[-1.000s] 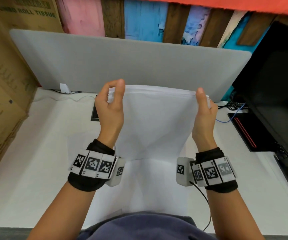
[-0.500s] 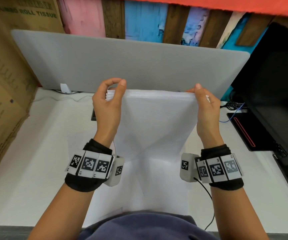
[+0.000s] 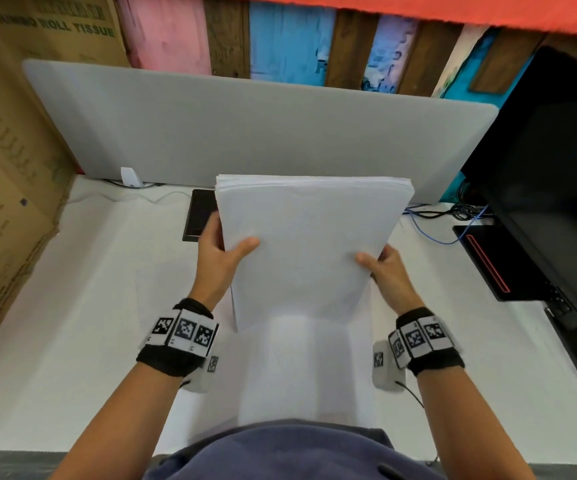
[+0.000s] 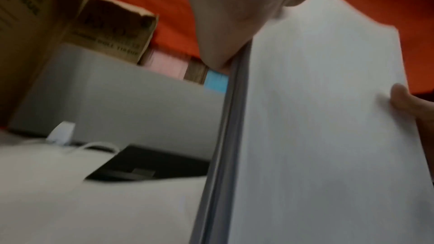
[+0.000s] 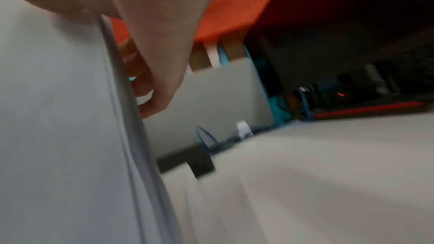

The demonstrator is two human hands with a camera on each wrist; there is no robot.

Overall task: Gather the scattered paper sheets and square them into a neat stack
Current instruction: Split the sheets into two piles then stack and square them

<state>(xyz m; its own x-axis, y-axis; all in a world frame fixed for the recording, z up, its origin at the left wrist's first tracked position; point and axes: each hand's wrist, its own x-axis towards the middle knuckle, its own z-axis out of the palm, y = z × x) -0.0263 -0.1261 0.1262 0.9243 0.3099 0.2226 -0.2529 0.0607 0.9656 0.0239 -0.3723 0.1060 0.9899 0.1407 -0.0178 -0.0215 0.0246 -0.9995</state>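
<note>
Paper stack held upright over the white desk, one hand on each side.

Head view: left hand and right hand both grip its side edges; better to loosen and tap the bottom edge down. Left wrist view: black phone lies far left. Right wrist view: blue cable far right.
</note>
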